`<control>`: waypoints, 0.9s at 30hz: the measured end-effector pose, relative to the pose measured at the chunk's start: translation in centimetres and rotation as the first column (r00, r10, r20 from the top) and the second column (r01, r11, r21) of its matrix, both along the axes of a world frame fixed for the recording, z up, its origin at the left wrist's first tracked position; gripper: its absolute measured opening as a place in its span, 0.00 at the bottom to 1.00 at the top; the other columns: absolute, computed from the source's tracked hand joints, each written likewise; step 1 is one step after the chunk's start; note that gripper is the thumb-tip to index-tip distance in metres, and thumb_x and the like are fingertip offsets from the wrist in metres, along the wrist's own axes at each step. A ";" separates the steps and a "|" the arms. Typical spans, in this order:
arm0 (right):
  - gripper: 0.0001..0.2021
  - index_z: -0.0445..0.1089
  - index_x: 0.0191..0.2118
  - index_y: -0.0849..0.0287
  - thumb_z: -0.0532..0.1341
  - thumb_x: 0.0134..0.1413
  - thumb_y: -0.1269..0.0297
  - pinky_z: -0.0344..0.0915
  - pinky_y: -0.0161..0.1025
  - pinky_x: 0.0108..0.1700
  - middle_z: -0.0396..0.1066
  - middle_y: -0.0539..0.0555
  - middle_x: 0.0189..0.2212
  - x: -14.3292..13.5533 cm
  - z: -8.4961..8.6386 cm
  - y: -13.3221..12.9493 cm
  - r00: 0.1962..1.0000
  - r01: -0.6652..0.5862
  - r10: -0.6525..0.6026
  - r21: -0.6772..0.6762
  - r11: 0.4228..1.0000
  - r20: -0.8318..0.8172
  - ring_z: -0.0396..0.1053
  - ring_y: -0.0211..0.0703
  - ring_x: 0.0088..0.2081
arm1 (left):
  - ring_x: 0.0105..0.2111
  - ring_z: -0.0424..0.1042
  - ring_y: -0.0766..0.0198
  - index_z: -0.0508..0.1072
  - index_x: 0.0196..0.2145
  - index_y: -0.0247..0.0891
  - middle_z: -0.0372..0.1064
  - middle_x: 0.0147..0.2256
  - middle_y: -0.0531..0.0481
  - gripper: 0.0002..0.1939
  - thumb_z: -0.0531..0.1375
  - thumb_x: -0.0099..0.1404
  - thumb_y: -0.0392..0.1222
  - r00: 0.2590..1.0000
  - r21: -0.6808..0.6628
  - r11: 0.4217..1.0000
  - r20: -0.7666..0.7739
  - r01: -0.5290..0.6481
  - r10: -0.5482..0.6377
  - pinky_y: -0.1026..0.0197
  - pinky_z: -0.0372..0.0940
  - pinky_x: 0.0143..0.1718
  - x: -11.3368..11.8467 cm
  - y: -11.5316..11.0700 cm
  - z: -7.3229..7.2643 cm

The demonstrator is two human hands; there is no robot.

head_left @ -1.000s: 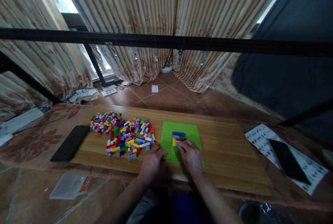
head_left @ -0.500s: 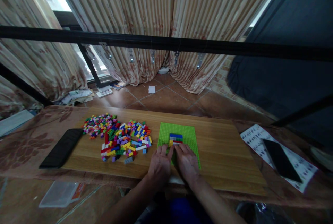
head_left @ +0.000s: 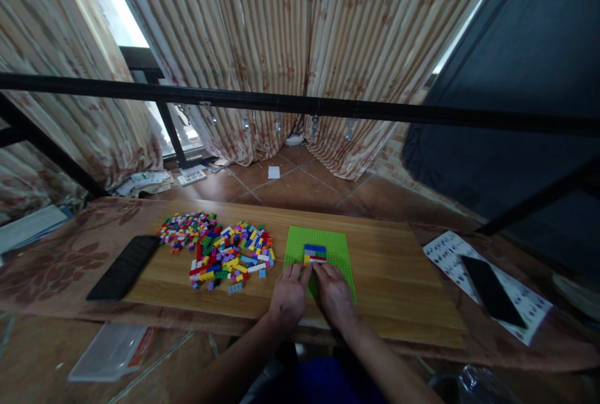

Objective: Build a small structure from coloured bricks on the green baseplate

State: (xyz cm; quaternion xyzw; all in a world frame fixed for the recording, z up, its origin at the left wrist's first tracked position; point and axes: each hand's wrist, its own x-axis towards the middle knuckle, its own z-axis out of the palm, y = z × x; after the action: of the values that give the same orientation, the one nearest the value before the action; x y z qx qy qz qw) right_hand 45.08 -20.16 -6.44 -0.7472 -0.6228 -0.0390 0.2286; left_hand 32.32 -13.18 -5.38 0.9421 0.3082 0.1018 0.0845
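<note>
On the bright green baseplate (head_left: pixel 339 244) stands a small block of building bricks (head_left: pixel 315 251), with blue at the far side and yellow, red and white bricks nearer me. My left hand (head_left: pixel 287 294) and my right hand (head_left: pixel 335 294) meet at the near edge of this block. The fingers of each are bent and closed, their tips pressed on the bricks there. The hands cover the near part of the block and some of the baseplate, so the exact brick under the fingertips is hidden.
Left of the baseplate lie a pile of larger loose bricks (head_left: pixel 237 257) and a pile of small pieces (head_left: pixel 187 227). A black phone-like slab (head_left: pixel 124 267) is farther left. Right are a printed sheet (head_left: pixel 534 304) and a dark phone (head_left: pixel 492 291). A black rail (head_left: pixel 281 102) crosses beyond the wooden board (head_left: pixel 398 279).
The camera view has tilted and shifted slightly. Both hands stay at the near edge of the brick block, with hardly any movement against the baseplate.
</note>
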 end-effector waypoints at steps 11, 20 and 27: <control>0.19 0.67 0.53 0.54 0.51 0.58 0.72 0.64 0.41 0.51 0.70 0.55 0.47 -5.1 2.1 -5.4 0.763 -0.039 0.064 0.053 0.998 -0.644 0.67 0.43 0.48 | 0.39 0.71 0.65 0.61 0.58 0.39 0.61 0.52 0.44 0.29 0.56 0.57 0.32 0.896 -0.586 0.805 0.402 0.093 0.189 0.60 0.70 0.43 -3.6 -1.9 -0.6; 0.14 0.74 0.44 0.52 0.57 0.54 0.71 0.65 0.40 0.47 0.73 0.53 0.39 -4.2 3.9 -6.6 0.608 -0.089 0.055 0.002 0.996 -0.792 0.69 0.43 0.43 | 0.37 0.72 0.64 0.62 0.55 0.40 0.63 0.52 0.44 0.31 0.60 0.52 0.32 0.866 -0.772 0.604 0.425 0.195 0.264 0.59 0.71 0.39 -2.9 -2.9 0.8; 0.10 0.74 0.40 0.55 0.58 0.54 0.63 0.67 0.41 0.45 0.73 0.54 0.38 -0.4 1.9 -4.2 0.698 0.198 -0.065 0.105 0.975 -0.714 0.71 0.43 0.40 | 0.46 0.69 0.58 0.65 0.53 0.37 0.65 0.50 0.41 0.21 0.55 0.62 0.36 0.853 -0.528 0.841 0.487 0.115 0.189 0.52 0.67 0.49 -1.7 -1.3 0.5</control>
State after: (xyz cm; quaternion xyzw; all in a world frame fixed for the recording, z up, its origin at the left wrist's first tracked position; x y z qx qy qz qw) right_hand 44.73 -24.38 -4.57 -0.7250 -0.4270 0.1793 0.5098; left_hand 30.59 -14.46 -4.90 0.8099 0.3084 0.2637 0.4236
